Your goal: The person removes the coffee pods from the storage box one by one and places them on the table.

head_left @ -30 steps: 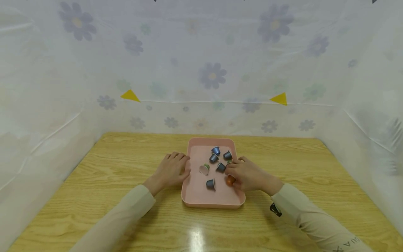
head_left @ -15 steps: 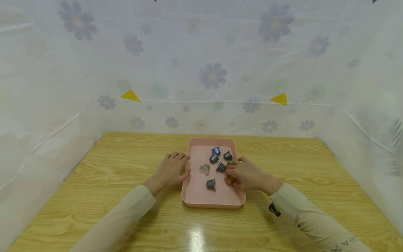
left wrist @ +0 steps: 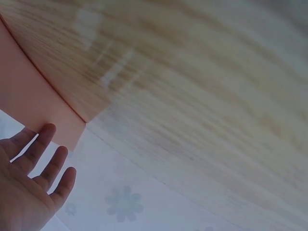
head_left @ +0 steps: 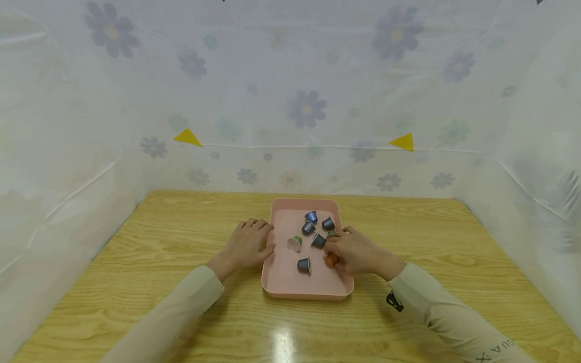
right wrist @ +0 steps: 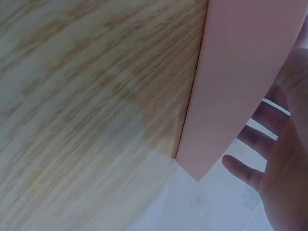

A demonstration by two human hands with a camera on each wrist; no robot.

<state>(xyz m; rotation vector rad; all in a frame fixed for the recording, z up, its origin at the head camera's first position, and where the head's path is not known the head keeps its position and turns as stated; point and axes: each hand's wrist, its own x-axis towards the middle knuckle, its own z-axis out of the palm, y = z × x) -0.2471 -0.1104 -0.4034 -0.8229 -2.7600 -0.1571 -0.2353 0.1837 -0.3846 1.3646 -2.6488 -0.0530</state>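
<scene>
In the head view, a pink tray (head_left: 283, 282) holds several small coffee capsules. My left hand (head_left: 247, 244) rests at its left rim, fingers loosely spread and holding nothing. My right hand (head_left: 358, 252) reaches over the right rim. An orange capsule (head_left: 333, 259) lies right under its index finger and thumb side; I cannot tell whether they pinch it. Beside these fingers are a dark capsule (head_left: 318, 241) and a partly covered green one (head_left: 330, 234). In the right wrist view, the outer fingers (right wrist: 257, 139) extend over the pink tray wall (right wrist: 231, 72).
Farther back in the tray are two blue capsules (head_left: 311, 217) close together and a dark one (head_left: 328, 224). A green capsule (head_left: 295, 244) shows its pale lid, and a grey-blue one (head_left: 304, 265) lies nearer. The wooden table (head_left: 159, 242) meets a flowered curtain (head_left: 272, 171).
Only the right forearm has shifted a little inward, with its sleeve turning slightly. Both hands, the tray and the capsules look almost the same.
</scene>
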